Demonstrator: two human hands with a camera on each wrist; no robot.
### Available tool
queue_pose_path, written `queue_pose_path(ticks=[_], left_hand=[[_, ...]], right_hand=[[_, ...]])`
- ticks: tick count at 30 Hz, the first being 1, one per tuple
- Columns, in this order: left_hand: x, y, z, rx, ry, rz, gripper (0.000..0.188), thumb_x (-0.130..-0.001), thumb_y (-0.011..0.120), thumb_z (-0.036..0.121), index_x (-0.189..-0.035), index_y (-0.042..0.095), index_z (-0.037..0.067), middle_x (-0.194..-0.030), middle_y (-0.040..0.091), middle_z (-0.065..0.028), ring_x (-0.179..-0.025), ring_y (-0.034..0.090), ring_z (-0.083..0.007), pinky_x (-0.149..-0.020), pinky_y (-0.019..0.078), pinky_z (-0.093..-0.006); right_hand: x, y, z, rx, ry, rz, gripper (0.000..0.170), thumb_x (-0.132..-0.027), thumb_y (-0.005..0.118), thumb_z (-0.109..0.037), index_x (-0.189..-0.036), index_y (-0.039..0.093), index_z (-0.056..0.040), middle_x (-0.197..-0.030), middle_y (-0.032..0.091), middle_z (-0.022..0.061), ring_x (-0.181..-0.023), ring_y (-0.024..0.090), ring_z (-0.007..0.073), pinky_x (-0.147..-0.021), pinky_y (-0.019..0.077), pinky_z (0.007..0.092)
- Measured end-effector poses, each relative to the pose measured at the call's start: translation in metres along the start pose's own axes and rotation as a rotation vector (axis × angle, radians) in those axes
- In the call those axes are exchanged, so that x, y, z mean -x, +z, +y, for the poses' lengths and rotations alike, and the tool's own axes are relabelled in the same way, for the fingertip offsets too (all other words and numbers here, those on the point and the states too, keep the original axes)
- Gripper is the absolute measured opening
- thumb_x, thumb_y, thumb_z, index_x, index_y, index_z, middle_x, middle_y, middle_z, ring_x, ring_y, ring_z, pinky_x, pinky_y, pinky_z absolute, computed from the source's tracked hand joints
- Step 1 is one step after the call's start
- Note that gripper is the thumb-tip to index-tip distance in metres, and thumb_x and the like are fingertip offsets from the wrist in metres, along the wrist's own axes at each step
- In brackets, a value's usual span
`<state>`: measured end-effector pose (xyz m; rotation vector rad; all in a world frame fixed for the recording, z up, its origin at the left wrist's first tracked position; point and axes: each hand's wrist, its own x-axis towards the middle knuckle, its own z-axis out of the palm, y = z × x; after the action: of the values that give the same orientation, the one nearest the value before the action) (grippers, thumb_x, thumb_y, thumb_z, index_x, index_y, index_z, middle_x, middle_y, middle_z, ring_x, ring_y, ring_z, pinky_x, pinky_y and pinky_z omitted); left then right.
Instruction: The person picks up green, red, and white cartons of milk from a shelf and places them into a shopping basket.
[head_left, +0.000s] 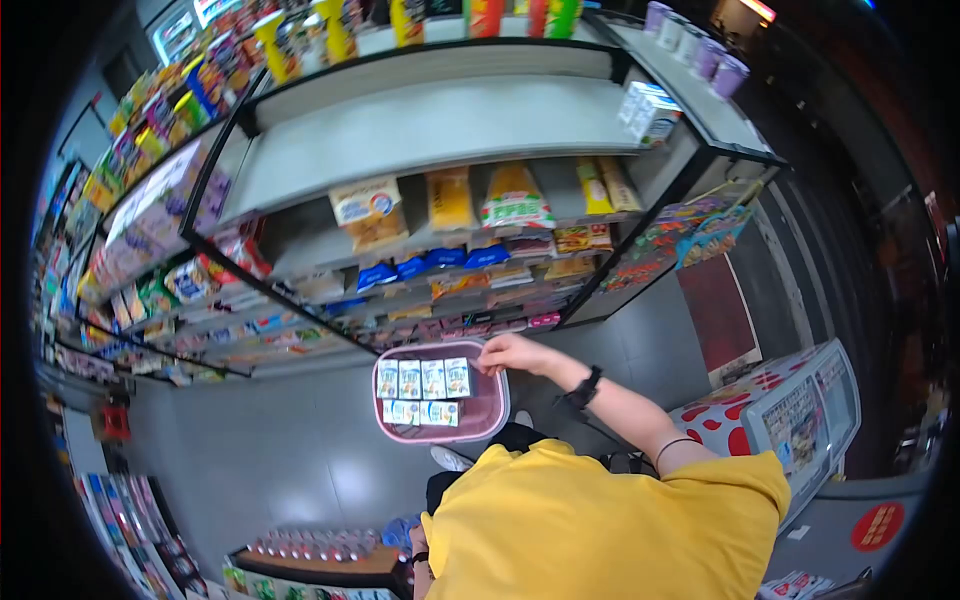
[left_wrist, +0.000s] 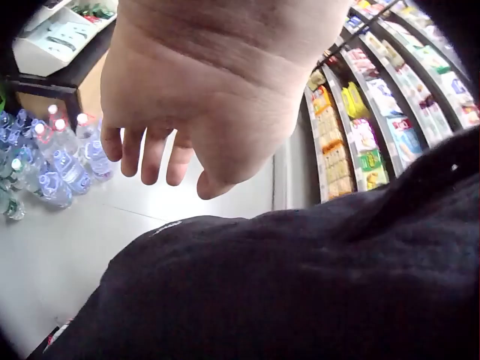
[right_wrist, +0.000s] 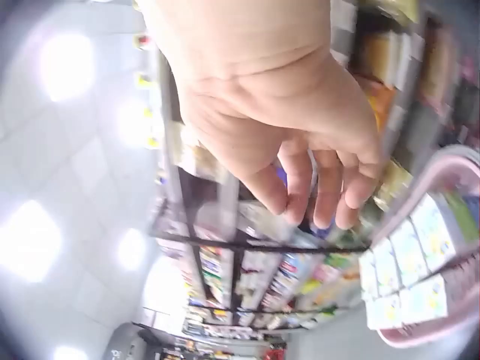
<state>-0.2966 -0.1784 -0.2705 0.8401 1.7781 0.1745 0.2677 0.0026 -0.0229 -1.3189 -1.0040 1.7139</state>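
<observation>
At lower centre of the head view, a person wears a yellow short-sleeved shirt [head_left: 600,520]. The bare left hand [left_wrist: 202,120], fingers loosely bent, holds nothing above dark fabric trousers [left_wrist: 300,285]. The bare right hand [head_left: 515,354], near frame centre, is relaxed, fingers part-curled, gripping nothing, at the upper right rim of an oval pink plastic basket [head_left: 485,410]. Six white-and-blue cartons [head_left: 409,380] occupy the basket's left part. Beyond, a grey shelf [head_left: 430,125] spans upper centre, a white-and-blue boxed pack [head_left: 652,114] at its right end.

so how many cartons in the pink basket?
6 visible: four cartons in the row nearer the shelves, and two more in the row farther from them, all inside the basket. Others could be hidden underneath.
</observation>
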Motion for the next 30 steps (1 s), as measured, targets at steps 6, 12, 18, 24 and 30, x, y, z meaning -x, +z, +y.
queue_pose_path(ticks=[6,12,18,24,30], left_hand=[[-0.083,0.013,0.041,-0.047,0.067,0.076,0.038,-0.082,0.072,0.026,-0.102,0.068,-0.006,-0.09,0.071,-0.0144,-0.083,0.066,-0.0241,-0.079,0.052,-0.0375],[-0.074,0.023,0.061,-0.149,0.124,0.14,0.036,-0.085,0.07,0.027,-0.102,0.066,-0.005,-0.086,0.068,-0.0106,-0.078,0.062,-0.0202,-0.073,0.0504,-0.0363],[-0.066,0.039,-0.004,-0.198,0.256,0.096,0.041,-0.086,0.064,0.034,-0.094,0.069,-0.006,-0.091,0.071,-0.0273,-0.084,0.068,-0.0359,-0.078,0.0503,-0.0478],[-0.016,0.071,-0.015,-0.095,-0.014,0.241,0.048,-0.084,0.066,0.041,-0.102,0.071,-0.003,-0.102,0.072,-0.0246,-0.104,0.068,-0.0373,-0.091,0.0517,-0.0421],[0.009,0.093,-0.006,0.046,-0.079,0.347,0.04,-0.083,0.069,0.038,-0.1,0.07,0.001,-0.101,0.073,-0.0199,-0.101,0.069,-0.0333,-0.09,0.0525,-0.0404]], right_hand=[[0.16,-0.085,-0.24,0.675,-0.587,0.643,0.029,-0.082,0.075,-0.009,-0.11,0.066,-0.0058,-0.1,0.066,0.0058,-0.093,0.063,0.0151,-0.084,0.0529,0.0301],[0.188,-0.235,-0.358,1.671,-0.469,1.164,0.089,-0.061,0.074,0.002,-0.143,0.045,-0.0159,-0.149,0.039,0.0176,-0.134,0.04,0.041,-0.113,0.038,0.0446],[0.165,-0.334,-0.376,1.579,-0.18,0.546,0.127,-0.042,0.095,-0.02,-0.153,0.034,-0.0112,-0.15,0.043,0.0158,-0.139,0.04,0.033,-0.118,0.0319,0.0404],[0.138,-0.384,-0.382,1.79,-0.119,0.589,0.109,-0.042,0.079,-0.004,-0.145,0.045,-0.0069,-0.131,0.054,0.0173,-0.125,0.05,0.0384,-0.109,0.0413,0.0408],[0.133,-0.385,-0.394,1.552,-0.04,0.545,0.098,-0.044,0.08,0.0,-0.135,0.046,-0.0039,-0.118,0.062,0.0129,-0.113,0.059,0.03,-0.103,0.0449,0.0362]])
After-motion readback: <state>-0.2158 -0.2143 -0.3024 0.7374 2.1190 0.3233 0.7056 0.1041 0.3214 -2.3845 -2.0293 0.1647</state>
